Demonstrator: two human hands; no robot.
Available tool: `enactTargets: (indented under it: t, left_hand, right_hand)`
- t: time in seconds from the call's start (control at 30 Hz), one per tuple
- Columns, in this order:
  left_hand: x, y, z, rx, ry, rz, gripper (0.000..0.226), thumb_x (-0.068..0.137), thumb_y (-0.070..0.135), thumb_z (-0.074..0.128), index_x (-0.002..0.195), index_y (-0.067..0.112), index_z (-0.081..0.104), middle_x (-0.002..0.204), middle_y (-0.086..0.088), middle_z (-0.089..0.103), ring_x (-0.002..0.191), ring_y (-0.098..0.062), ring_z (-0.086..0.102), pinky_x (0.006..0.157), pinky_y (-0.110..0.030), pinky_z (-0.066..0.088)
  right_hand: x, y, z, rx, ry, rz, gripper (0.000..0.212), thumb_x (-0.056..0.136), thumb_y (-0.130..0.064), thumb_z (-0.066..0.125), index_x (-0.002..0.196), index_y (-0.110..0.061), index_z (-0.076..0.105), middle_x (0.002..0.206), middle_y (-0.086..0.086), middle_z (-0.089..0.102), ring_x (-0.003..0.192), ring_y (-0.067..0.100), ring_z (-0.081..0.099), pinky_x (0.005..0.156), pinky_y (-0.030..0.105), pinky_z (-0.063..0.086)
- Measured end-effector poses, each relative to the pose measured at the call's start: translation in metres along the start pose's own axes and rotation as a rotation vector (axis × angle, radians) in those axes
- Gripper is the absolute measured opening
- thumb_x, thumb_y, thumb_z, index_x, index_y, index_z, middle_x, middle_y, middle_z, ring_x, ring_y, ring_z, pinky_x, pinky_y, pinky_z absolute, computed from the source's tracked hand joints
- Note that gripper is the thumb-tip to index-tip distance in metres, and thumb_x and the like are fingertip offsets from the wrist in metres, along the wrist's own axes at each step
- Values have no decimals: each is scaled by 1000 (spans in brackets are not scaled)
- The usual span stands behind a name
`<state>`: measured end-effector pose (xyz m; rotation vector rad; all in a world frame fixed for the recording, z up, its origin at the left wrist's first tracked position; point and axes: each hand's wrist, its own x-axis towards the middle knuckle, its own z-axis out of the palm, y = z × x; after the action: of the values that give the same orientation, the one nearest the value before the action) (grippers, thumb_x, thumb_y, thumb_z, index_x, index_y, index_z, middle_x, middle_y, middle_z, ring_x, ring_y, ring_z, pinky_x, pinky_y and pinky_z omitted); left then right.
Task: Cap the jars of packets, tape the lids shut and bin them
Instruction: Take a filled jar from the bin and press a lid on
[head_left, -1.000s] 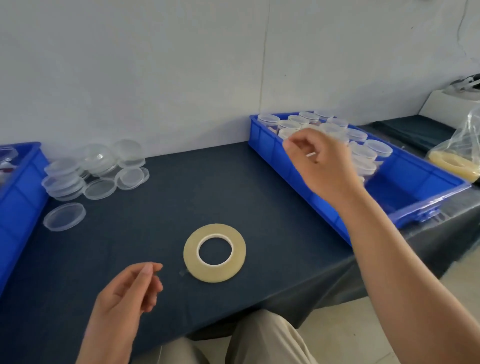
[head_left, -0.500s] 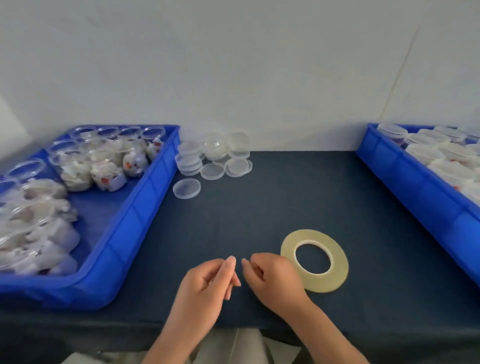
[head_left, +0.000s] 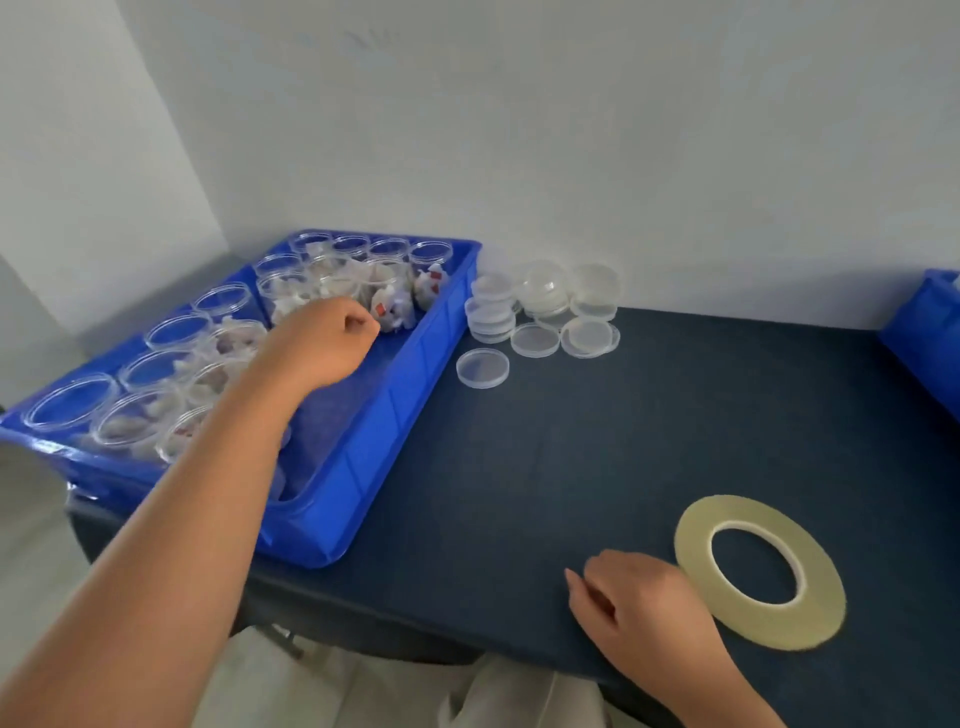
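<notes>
In the blue bin (head_left: 363, 467) at the left edge of the worktop (head_left: 571, 467) I see many jars of packets (head_left: 156, 364), every one open-topped. The left hand (head_left: 322, 348) hovers over them, fingers curled in, holding nothing I can see. Loose lids (head_left: 540, 306) are heaped at the back edge. Near the front edge the right hand (head_left: 639, 603) rests loosely curled and empty, just beside the tape roll (head_left: 758, 571). I judge most of the capping and taping lies ahead.

Open tablecloth (head_left: 545, 467) between blue bin (head_left: 395, 415), lid stacks (head_left: 540, 306) and tape roll (head_left: 769, 627).
</notes>
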<state>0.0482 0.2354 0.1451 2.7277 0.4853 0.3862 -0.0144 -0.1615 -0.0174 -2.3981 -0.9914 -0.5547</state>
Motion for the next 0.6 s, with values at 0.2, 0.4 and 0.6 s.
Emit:
enactTargets:
  t: [0.2, 0.4, 0.6]
  left_hand:
    - [88, -47, 28, 255, -148, -72, 58, 98, 30, 64, 149, 7, 48, 154, -20, 46, 128, -41, 56, 97, -48, 50]
    - [113, -66, 53, 280, -60, -91, 66, 98, 41, 68, 149, 6, 44, 157, -21, 39, 126, -42, 57, 88, -45, 47]
    - [104, -61, 63, 298, 18, -63, 9, 100, 18, 64, 98, 10, 60, 96, -16, 68, 82, -33, 62, 74, -45, 51]
  right_hand:
    - [3, 2, 2, 17, 29, -17, 46, 95, -36, 60, 58, -20, 38, 55, -7, 37, 45, 13, 35, 39, 32, 36]
    - [5, 4, 8, -13, 36, -3, 46, 92, -36, 61, 55, -18, 41, 53, -7, 38, 43, 14, 37, 37, 30, 37]
    - [5, 5, 11, -14, 20, -6, 45, 93, -36, 62, 57, -20, 40, 54, -7, 38, 44, 13, 37, 38, 30, 38]
